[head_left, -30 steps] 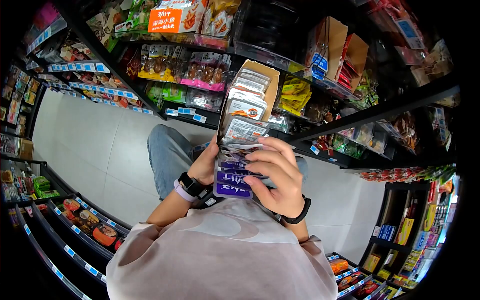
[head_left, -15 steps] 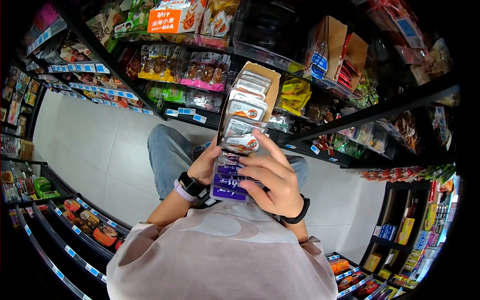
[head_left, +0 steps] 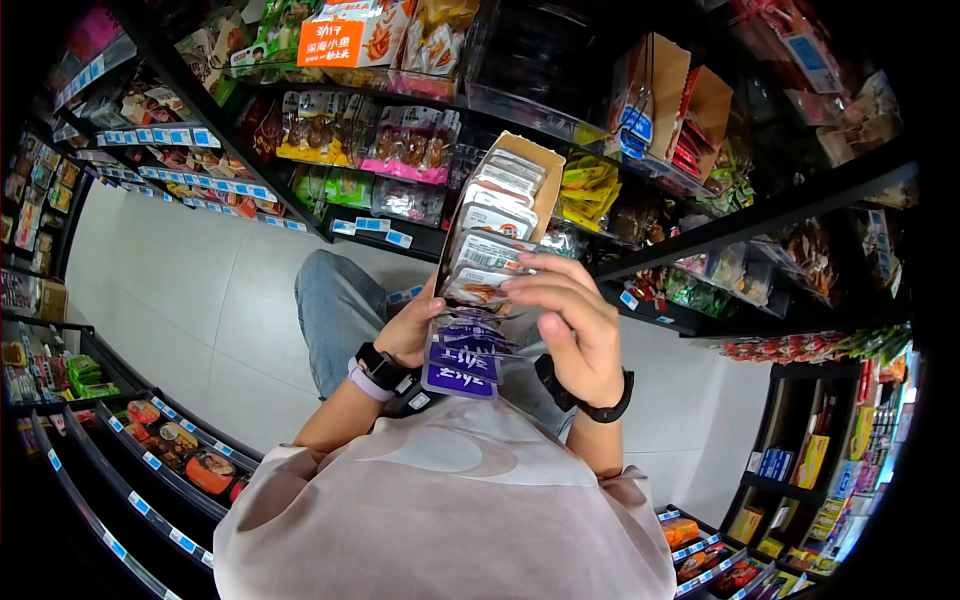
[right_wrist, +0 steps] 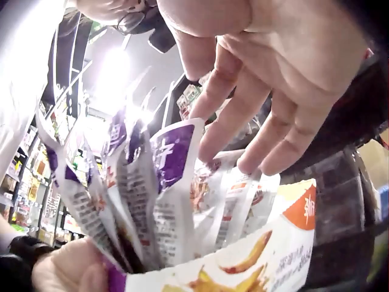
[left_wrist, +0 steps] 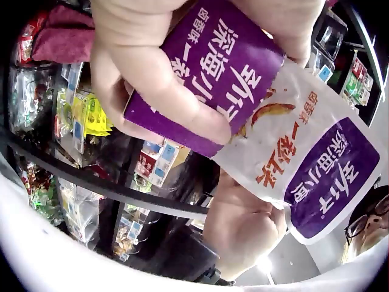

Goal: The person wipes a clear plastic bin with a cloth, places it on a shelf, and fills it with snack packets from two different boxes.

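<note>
My left hand (head_left: 408, 332) grips the side of an open cardboard snack box (head_left: 547, 178) in the head view. Its fingers curl over the purple front (left_wrist: 209, 58) in the left wrist view. Upright snack packets fill the box, white and silver ones (head_left: 497, 220) behind and purple-topped ones (head_left: 462, 378) leaning out toward my body. My right hand (head_left: 582, 325) is over the box's right side, its fingers loosely extended. In the right wrist view the fingertips (right_wrist: 276, 159) are right at the tops of the rear packets (right_wrist: 209, 201), and the thumb stands apart from the purple-topped packets.
Shelves of bagged snacks (head_left: 410, 140) stand ahead, with an orange-fronted box (head_left: 330, 42) and opened cartons (head_left: 655, 90). A dark shelf bar (head_left: 760, 220) slants at the right. Low racks (head_left: 170, 445) flank my body. Pale floor tiles (head_left: 190, 290) show to the left.
My right hand has moved right, its thumb drawing away from the purple-topped packets and its fingers now at the silver ones. My left hand keeps its grip on the box.
</note>
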Demonstrator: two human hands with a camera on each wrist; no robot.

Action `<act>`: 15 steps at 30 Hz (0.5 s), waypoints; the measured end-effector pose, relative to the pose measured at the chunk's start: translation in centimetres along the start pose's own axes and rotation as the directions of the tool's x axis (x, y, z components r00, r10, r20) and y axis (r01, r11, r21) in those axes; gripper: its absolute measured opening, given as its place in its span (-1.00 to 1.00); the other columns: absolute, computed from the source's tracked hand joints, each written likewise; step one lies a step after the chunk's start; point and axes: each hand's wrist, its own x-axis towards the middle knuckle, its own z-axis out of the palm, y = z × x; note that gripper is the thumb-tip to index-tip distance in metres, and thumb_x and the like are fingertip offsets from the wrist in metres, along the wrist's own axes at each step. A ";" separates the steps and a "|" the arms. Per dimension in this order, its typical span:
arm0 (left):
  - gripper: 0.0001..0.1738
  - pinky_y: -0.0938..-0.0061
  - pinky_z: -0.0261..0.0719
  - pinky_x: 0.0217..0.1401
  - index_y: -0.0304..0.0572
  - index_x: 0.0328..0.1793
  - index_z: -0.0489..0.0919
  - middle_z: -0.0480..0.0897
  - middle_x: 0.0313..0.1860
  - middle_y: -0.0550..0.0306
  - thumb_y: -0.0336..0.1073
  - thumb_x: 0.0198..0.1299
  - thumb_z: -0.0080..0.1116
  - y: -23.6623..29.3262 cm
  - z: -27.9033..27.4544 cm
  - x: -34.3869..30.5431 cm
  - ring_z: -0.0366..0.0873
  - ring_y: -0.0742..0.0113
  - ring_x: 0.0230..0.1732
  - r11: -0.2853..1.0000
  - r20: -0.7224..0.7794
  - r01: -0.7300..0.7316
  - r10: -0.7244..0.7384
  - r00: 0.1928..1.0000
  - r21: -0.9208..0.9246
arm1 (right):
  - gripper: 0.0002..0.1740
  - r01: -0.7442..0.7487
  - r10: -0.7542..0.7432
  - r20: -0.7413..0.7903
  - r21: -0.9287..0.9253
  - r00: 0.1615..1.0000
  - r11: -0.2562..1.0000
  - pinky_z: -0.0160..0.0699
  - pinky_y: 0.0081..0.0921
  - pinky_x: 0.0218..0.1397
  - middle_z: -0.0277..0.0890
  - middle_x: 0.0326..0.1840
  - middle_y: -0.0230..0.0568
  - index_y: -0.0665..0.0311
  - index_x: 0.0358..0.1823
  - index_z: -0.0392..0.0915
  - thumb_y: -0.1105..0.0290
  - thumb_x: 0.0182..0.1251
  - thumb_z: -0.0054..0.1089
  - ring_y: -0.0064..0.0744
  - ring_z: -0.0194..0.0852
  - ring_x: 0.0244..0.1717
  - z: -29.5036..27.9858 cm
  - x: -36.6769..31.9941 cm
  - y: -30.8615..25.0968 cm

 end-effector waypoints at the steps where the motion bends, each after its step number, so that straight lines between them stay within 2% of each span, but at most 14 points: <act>1: -0.08 0.35 0.35 0.22 -0.12 0.40 0.01 0.31 0.23 0.00 -0.12 -0.04 0.26 0.0 -0.1 0.0 0.33 0.22 0.20 1.000 -0.005 -0.003 0.003 1.000 0.007 | -0.84 0.001 -0.001 0.000 -0.001 1.000 1.000 0.36 -0.29 0.03 0.54 -0.23 -0.10 0.40 -0.29 0.54 0.49 0.10 0.14 -0.05 0.42 -0.01 -0.1 0.3 0.0; 3: -0.07 0.35 0.35 0.22 -0.12 0.41 -0.01 0.30 0.24 0.00 -0.12 -0.04 0.26 0.0 0.0 0.0 0.33 0.22 0.20 1.000 -0.008 -0.008 0.008 1.000 0.016 | -0.88 -0.027 0.028 0.041 -0.030 0.999 0.999 0.43 -0.37 -0.10 0.53 -0.30 -0.09 0.41 -0.32 0.52 0.56 0.07 0.14 -0.14 0.48 -0.15 -0.4 0.7 0.0; 4: -0.04 0.35 0.35 0.22 -0.10 0.42 -0.04 0.29 0.25 0.00 -0.12 -0.04 0.27 0.0 0.3 0.0 0.33 0.22 0.20 1.000 0.001 -0.010 0.010 1.000 0.008 | -0.86 -0.013 0.014 0.031 -0.037 0.999 0.999 0.45 -0.42 -0.21 0.49 -0.33 -0.11 0.40 -0.33 0.51 0.60 0.02 0.17 -0.21 0.48 -0.30 -0.3 1.0 0.1; 6: 0.02 0.36 0.33 0.23 -0.07 0.45 -0.11 0.27 0.28 0.03 -0.12 -0.06 0.28 -0.2 0.5 0.2 0.31 0.24 0.22 0.999 0.036 -0.031 0.031 0.999 -0.010 | -0.84 -0.049 0.050 0.038 -0.051 0.998 0.997 0.45 -0.44 -0.24 0.47 -0.31 -0.13 0.38 -0.32 0.51 0.60 0.01 0.19 -0.22 0.47 -0.32 -0.3 1.3 0.0; 9: 0.03 0.36 0.31 0.24 -0.07 0.45 -0.12 0.26 0.28 0.05 -0.12 -0.06 0.29 -0.3 0.6 0.3 0.30 0.26 0.23 0.999 0.082 -0.044 0.043 0.996 0.006 | -0.79 -0.125 0.127 0.048 -0.040 0.991 0.991 0.45 -0.50 -0.33 0.42 -0.26 -0.17 0.35 -0.30 0.51 0.59 -0.03 0.24 -0.27 0.46 -0.40 -0.2 1.9 -0.5; 11: 0.04 0.37 0.31 0.24 -0.08 0.45 -0.13 0.25 0.28 0.06 -0.12 -0.07 0.29 -0.5 0.1 0.3 0.30 0.27 0.23 1.000 0.075 -0.024 0.023 0.997 0.002 | -0.78 -0.185 0.185 0.090 -0.008 0.979 0.983 0.45 -0.50 -0.39 0.45 -0.32 -0.14 0.36 -0.28 0.51 0.56 -0.03 0.25 -0.28 0.46 -0.45 -0.2 2.2 -0.7; 15: 0.05 0.39 0.31 0.24 -0.07 0.45 -0.13 0.24 0.29 0.06 -0.14 -0.08 0.30 -0.7 -0.1 0.5 0.30 0.28 0.23 0.998 0.071 -0.048 0.044 0.997 0.048 | -0.80 -0.205 0.211 0.184 -0.053 0.960 0.977 0.45 -0.49 -0.41 0.48 -0.42 -0.11 0.37 -0.31 0.51 0.53 -0.01 0.24 -0.26 0.48 -0.49 -0.3 1.9 0.1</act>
